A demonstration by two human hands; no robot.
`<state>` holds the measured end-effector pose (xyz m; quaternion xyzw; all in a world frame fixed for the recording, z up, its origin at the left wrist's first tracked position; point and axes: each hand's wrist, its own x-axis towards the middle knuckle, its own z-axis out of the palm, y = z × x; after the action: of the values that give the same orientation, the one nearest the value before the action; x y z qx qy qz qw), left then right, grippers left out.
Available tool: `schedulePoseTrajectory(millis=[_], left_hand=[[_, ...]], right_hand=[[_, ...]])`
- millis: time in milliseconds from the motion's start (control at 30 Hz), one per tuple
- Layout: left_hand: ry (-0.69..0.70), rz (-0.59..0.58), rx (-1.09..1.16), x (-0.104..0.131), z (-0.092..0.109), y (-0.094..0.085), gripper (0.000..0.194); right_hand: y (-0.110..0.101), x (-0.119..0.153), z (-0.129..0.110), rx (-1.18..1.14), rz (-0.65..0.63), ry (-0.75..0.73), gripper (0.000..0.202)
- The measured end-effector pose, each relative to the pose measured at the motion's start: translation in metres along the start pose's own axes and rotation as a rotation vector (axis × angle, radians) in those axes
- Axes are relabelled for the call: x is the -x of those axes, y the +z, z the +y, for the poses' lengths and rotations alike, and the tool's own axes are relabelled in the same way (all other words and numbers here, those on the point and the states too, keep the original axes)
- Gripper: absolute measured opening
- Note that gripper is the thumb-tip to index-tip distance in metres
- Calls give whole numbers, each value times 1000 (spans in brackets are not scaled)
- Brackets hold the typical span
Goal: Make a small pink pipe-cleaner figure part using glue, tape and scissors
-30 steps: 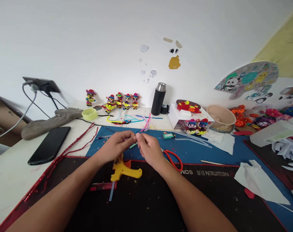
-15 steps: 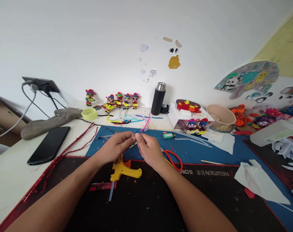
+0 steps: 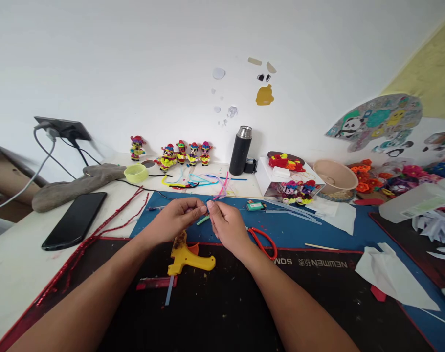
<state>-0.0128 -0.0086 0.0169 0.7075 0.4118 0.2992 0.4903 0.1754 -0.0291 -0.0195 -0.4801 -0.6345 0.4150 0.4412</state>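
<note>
My left hand (image 3: pixel 182 215) and my right hand (image 3: pixel 227 222) meet fingertip to fingertip above the blue mat (image 3: pixel 222 235). Both are closed in a pinch around something small and bluish, mostly covered by the fingers, whose kind I cannot make out. Below my left hand lies a yellow hot glue gun (image 3: pixel 188 259) with a clear glue stick (image 3: pixel 169 290) poking out of its back. Red-handled scissors (image 3: pixel 264 243) rest beside my right wrist, partly hidden by it. A pale green strip (image 3: pixel 202 220) shows beneath the fingers.
Several small pipe-cleaner figures (image 3: pixel 167 157) stand along the wall. A black thermos (image 3: pixel 240 151) and a white box (image 3: pixel 268 182) are at the back. On the left lie a phone (image 3: pixel 75 221) and red tinsel stems (image 3: pixel 98 233). White paper (image 3: pixel 393 276) lies on the right.
The fingertips have shifted slightly, and a bit of blue now shows between them. The things on the table have stayed where they were.
</note>
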Motion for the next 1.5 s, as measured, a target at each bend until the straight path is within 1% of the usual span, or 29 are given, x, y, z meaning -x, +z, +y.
schedulePoseTrajectory(millis=[200,500,600,767,867,967,1100,1267,1500], left_hand=[[-15,-8,-2,-1,-5,-6,53],[-19,-10,-10,-2,-8,-8,52],[-20,-5,-29,-1,-6,-8,51],[36,5,-81,3,1,-5,47],[35,18,-79,2,1,-2,48],[9,19,-26,0,-2,-1,52],[-13,33,23,-2,-4,-5,56],[-32,9,13,-2,-3,-8,56],[42,45,-28,0,-6,-5,47]], right_hand=[[-1,-1,-2,3,2,-3,65],[-1,-1,-1,18,10,-6,65],[-1,-1,-2,26,6,-9,66],[-1,0,-2,32,5,-13,66],[-1,-1,-3,40,18,-13,65],[-2,-2,-2,33,31,-2,66],[-3,-2,-2,8,23,6,66],[-2,-1,-2,-2,24,4,65],[-1,-1,-2,-9,12,-6,65]])
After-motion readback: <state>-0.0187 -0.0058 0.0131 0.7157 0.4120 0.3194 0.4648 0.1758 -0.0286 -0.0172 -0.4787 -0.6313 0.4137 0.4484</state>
